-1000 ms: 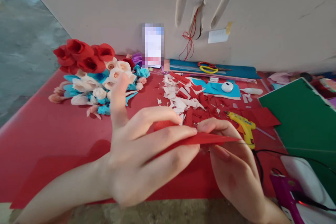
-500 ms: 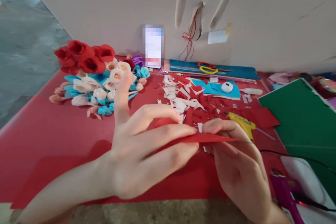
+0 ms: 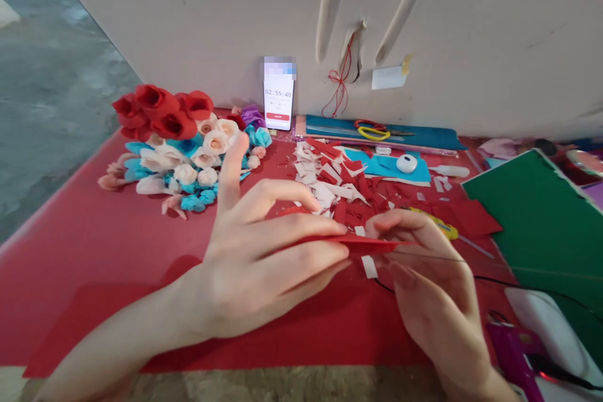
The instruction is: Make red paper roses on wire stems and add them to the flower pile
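Note:
My left hand (image 3: 264, 257) reaches in from the left and pinches a thin folded piece of red paper (image 3: 372, 244) between its fingers, with one finger raised. Only the paper's narrow edge and pointed end show. Around that end is my right hand (image 3: 438, 289), its thumb and fingers apart and curved, not closed on the paper. A thin dark line, wire or thread, runs from near the paper's tip across the right palm. Below both hands lies a red sheet (image 3: 292, 345) on the table's front edge.
Paper flowers (image 3: 164, 119) lie at the left. Behind my hands are paper scraps (image 3: 325, 182), a phone with a timer (image 3: 277, 97) and scissors (image 3: 374, 130). At the right are a yellow glue gun (image 3: 443, 226), a green board (image 3: 537, 220) and a purple device (image 3: 513, 352).
My right thumb and fingers have spread apart from the red paper's tip and moved slightly right. The left hand keeps hold of it. The view has tilted up a little.

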Demonstrator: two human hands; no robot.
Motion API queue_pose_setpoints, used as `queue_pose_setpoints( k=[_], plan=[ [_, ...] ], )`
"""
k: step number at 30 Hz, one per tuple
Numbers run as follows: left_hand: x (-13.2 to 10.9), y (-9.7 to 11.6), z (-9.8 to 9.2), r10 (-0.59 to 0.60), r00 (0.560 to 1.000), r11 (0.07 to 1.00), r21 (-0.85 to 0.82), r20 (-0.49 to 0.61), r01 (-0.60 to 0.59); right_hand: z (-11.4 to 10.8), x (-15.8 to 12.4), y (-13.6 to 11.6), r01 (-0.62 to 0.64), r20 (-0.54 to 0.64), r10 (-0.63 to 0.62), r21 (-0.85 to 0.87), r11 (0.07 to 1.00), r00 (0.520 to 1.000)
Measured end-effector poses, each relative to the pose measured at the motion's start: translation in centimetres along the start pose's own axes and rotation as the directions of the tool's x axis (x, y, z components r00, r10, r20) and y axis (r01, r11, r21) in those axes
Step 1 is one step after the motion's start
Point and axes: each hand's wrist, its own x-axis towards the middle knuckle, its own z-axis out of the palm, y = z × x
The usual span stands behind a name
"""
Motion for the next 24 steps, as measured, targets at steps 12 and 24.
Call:
queue_pose_setpoints(
  k=[12, 24],
  plan=[
    [-0.5, -0.5, 0.3, -0.255, 0.947, 0.883, -0.353, 0.193, 0.31, -0.6, 1.0, -0.8, 0.186, 0.145, -0.159, -0.201, 0.962, 0.977],
    [-0.3, -0.4, -0.2, -0.327, 0.872, 0.766, -0.438, 0.364, 0.47, -1.2, 0.8, -0.8, 0.274, 0.27, -0.21, -0.227, 0.935, 0.94]
  ],
)
